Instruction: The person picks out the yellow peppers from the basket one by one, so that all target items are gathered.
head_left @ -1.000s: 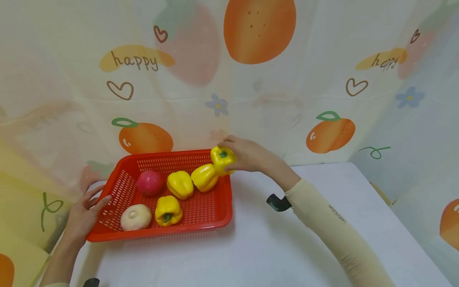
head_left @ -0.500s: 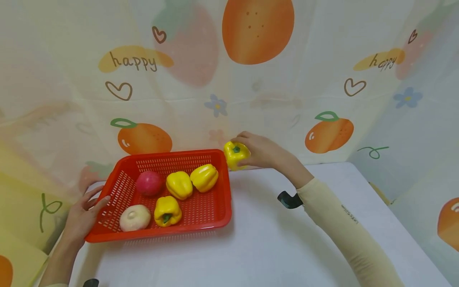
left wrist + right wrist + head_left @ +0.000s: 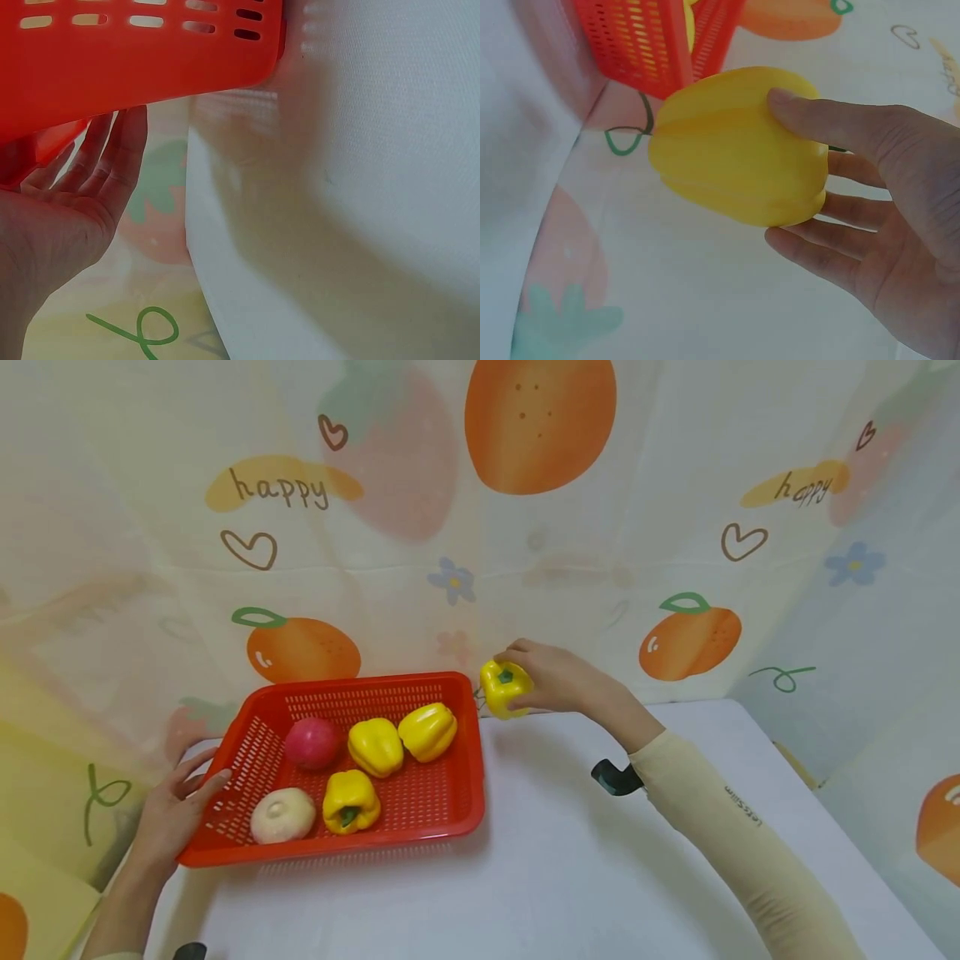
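Observation:
My right hand [image 3: 558,677] holds a yellow bell pepper [image 3: 505,689] just beyond the basket's right rim, thumb on one side and fingers on the other. The right wrist view shows that bell pepper [image 3: 735,146] lying sideways between thumb and fingertips. At the left end of the red plastic basket [image 3: 468,822], my left hand [image 3: 174,814] grips the rim, thumb over the inner side. The left wrist view shows its fingers [image 3: 124,161] against the basket. Inside lie three more yellow bell peppers [image 3: 427,732], a dark pink round item [image 3: 313,743] and a cream round item with a knob [image 3: 282,816].
A white-covered table [image 3: 570,877] extends in front of the basket and to its right. A fruit-printed curtain [image 3: 510,610] hangs directly behind the table and along both sides. Dark camera mounts [image 3: 617,777] stick out from the wrists.
My right hand has carried the yellow bell pepper out over the basket's right rim, further right. My left hand and the basket have stayed put.

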Available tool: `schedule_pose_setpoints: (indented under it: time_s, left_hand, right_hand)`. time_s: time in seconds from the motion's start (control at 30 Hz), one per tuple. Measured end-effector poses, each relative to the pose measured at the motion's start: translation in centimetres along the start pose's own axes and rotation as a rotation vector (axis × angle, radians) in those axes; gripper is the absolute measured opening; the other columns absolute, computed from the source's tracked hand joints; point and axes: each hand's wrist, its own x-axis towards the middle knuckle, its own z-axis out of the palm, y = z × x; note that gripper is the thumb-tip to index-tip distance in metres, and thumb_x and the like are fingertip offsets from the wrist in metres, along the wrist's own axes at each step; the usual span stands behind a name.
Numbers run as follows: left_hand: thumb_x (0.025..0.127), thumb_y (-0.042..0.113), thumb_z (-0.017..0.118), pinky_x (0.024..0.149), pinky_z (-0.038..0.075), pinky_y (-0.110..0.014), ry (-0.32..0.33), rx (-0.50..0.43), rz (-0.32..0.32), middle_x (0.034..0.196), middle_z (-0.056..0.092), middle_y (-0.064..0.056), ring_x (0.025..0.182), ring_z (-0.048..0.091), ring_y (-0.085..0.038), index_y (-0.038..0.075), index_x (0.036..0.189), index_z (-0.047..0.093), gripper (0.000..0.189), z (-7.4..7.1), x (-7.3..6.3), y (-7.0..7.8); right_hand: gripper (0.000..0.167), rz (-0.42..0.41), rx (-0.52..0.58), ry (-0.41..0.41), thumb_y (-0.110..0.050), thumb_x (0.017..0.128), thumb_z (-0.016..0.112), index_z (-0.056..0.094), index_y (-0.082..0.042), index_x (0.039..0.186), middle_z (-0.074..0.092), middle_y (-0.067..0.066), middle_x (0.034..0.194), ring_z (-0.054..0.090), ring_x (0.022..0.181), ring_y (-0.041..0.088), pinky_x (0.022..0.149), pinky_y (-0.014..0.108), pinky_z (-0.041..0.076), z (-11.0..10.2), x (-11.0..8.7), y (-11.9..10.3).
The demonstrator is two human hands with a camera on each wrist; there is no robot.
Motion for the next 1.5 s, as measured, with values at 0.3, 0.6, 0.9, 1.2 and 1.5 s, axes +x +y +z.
schedule_pose_setpoints:
  time_s: [0.3, 0.6, 0.9, 1.2, 1.5]
  left_hand:
    - [0.099, 0.048, 0.05, 0.064, 0.056, -0.023, 0.003, 0.007, -0.008, 0.142, 0.036, -0.035, 0.075, 0.052, 0.008, 0.009, 0.155, 0.024, 0.073, -0.1, 0.1, 0.0]
    - [0.099, 0.046, 0.051, 0.064, 0.055, -0.022, 0.008, 0.005, -0.005, 0.143, 0.037, -0.036, 0.074, 0.051, 0.01, 0.008, 0.155, 0.025, 0.072, 0.1, 0.0, -0.1]
    - [0.1, 0.045, 0.05, 0.064, 0.056, -0.023, 0.017, 0.001, 0.013, 0.141, 0.039, -0.035, 0.075, 0.053, 0.009, 0.01, 0.155, 0.027, 0.07, 0.1, -0.1, -0.2]
    - [0.099, 0.047, 0.05, 0.064, 0.057, -0.024, 0.01, -0.014, -0.016, 0.143, 0.037, -0.035, 0.074, 0.053, 0.008, 0.01, 0.156, 0.024, 0.072, 0.1, 0.0, -0.1]
    - [0.099, 0.046, 0.051, 0.065, 0.057, -0.024, 0.009, -0.027, -0.001, 0.142, 0.038, -0.035, 0.075, 0.055, 0.009, 0.008, 0.155, 0.025, 0.072, 0.1, -0.1, -0.1]
  right_hand:
    - [0.063, 0.023, 0.09, -0.008, -0.022, 0.082, 0.08, 0.054, -0.005, 0.137, 0.052, 0.012, 0.136, 0.053, 0.118, 0.028, 0.099, 0.041, 0.049, 1.8, 0.2, 1.2]
    - [0.063, 0.037, 0.094, -0.022, -0.023, 0.082, 0.081, 0.054, -0.004, 0.137, 0.053, 0.014, 0.136, 0.053, 0.119, 0.029, 0.102, 0.042, 0.046, 4.1, 0.3, 2.2]
    - [0.064, 0.054, 0.135, -0.016, -0.024, 0.082, 0.08, 0.054, -0.005, 0.137, 0.053, 0.014, 0.136, 0.053, 0.121, 0.029, 0.103, 0.043, 0.045, 6.2, 0.5, 3.2]
    - [0.064, 0.044, 0.13, -0.001, -0.026, 0.082, 0.08, 0.054, -0.005, 0.137, 0.053, 0.013, 0.136, 0.052, 0.122, 0.029, 0.104, 0.044, 0.044, 7.7, 0.7, 4.2]
    - [0.062, 0.049, 0.076, 0.006, -0.025, 0.081, 0.081, 0.057, -0.005, 0.135, 0.055, 0.014, 0.134, 0.053, 0.119, 0.032, 0.102, 0.047, 0.045, 9.0, 0.9, 4.7]
